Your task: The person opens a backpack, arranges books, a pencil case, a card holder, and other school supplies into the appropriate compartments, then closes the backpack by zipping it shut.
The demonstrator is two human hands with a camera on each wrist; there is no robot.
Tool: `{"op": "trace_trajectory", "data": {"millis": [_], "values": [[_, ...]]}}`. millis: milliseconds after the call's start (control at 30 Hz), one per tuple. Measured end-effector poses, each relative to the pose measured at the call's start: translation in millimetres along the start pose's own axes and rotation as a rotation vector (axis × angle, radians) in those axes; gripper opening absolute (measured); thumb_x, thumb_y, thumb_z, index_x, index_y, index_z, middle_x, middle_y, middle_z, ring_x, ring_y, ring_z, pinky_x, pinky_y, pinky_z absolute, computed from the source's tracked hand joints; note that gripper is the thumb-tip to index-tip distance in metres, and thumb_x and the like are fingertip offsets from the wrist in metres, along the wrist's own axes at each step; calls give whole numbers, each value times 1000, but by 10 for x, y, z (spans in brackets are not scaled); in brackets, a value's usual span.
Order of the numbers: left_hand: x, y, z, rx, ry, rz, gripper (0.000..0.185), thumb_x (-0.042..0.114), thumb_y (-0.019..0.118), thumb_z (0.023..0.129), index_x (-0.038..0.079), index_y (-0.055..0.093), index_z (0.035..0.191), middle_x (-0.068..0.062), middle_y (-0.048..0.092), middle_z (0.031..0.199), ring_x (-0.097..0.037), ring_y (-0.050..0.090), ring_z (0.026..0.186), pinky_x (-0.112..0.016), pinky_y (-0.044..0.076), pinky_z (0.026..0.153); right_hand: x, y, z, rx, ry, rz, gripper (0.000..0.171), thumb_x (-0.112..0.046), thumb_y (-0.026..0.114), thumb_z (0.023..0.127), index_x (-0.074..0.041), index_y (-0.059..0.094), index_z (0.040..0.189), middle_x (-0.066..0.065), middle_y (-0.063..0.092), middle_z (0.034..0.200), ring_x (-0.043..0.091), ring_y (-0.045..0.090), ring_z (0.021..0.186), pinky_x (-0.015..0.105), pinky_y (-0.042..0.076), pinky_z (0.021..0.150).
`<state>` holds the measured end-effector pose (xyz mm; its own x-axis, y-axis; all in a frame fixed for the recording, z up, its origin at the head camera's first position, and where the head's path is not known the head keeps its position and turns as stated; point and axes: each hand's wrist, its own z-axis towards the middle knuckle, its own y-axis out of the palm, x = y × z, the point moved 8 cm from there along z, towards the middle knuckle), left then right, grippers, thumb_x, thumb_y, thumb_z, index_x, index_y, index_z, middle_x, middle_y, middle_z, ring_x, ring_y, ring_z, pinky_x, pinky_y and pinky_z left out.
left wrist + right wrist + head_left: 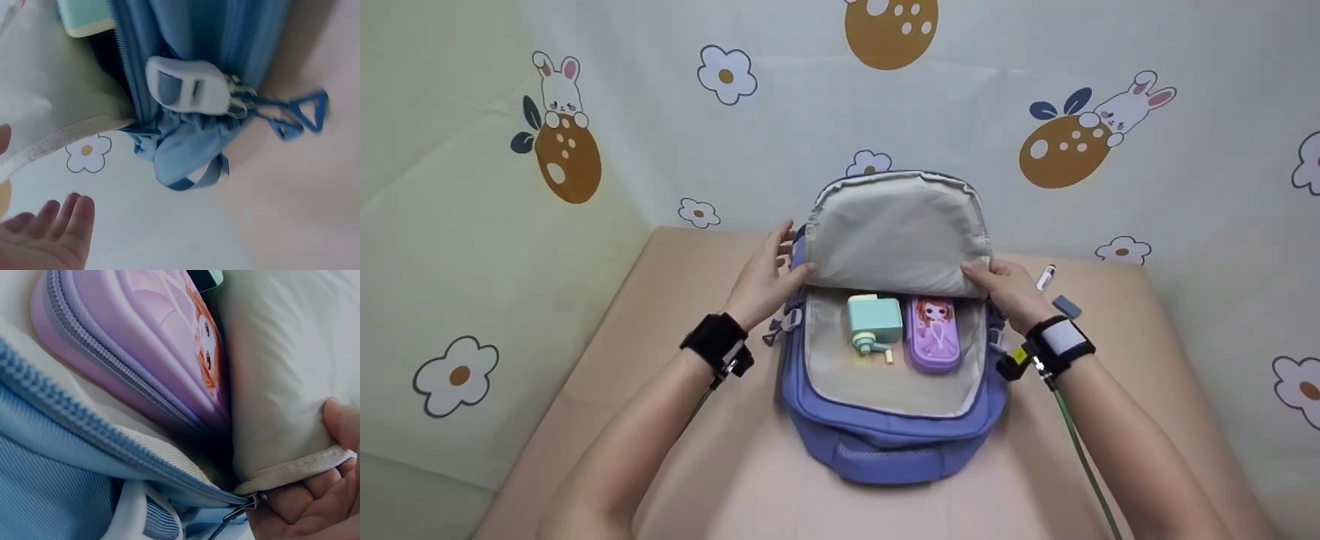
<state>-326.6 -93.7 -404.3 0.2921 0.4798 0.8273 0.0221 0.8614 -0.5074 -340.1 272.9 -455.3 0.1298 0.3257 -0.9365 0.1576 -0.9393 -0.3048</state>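
A blue backpack (889,459) lies on the table, its unzipped flap (896,232) raised so the pale lining shows. Inside are a mint-green crank pencil sharpener (876,319) and a purple pencil case (934,341) with a cartoon girl on its lid. My right hand (1020,291) pinches the flap's right edge between thumb and curled fingers, near the zipper slider (251,502). At the flap's left edge is my left hand (765,281), fingers extended and the thumb by the lining. In the left wrist view those fingers (70,225) stand apart from the fabric.
Right of the backpack, a white marker (1045,277) and a dark grey-blue block (1066,306) lie on the tan table (720,457). A white buckle (188,87) with blue zipper pulls (309,109) hangs at the bag's left side. Behind stands a printed curtain (780,142).
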Motion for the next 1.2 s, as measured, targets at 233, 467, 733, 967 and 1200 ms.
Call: {"op": "trace_trajectory", "data": {"millis": [233,467,733,967,1200], "values": [[47,64,12,11,27,-234,35,10,61,103,2,59,137,-15,67,127,-25,63,118,-35,50,102,-93,-13,-124,-29,-58,-70,53,-44,59,103,3,63,128,17,68,119,35,65,111,44,53,95],[192,31,-220,-19,190,-143,15,1,61,100,2,65,115,-7,70,111,-19,67,108,-32,53,96,-192,-75,-393,16,-224,-221,42,-26,60,104,-3,58,140,17,64,134,30,61,122,47,50,101],[270,66,-558,-138,388,44,20,-4,65,93,12,66,105,5,71,121,-12,64,113,-31,54,90,-314,-83,-777,174,-521,-469,31,3,65,95,-6,67,124,9,72,119,25,70,103,41,58,86],[379,134,-809,-190,572,111,25,-10,68,87,9,67,103,-3,69,123,-20,63,119,-37,48,104,-393,-19,-1143,273,-838,-605,38,11,75,85,-4,68,119,5,71,120,21,71,104,20,51,92],[374,244,-1005,-225,742,273,29,-10,72,83,7,66,105,-6,69,119,-23,64,113,-39,52,98,-310,151,-1364,241,-1017,-790,37,15,78,76,-6,64,103,5,67,117,22,67,110,32,56,85]]}}
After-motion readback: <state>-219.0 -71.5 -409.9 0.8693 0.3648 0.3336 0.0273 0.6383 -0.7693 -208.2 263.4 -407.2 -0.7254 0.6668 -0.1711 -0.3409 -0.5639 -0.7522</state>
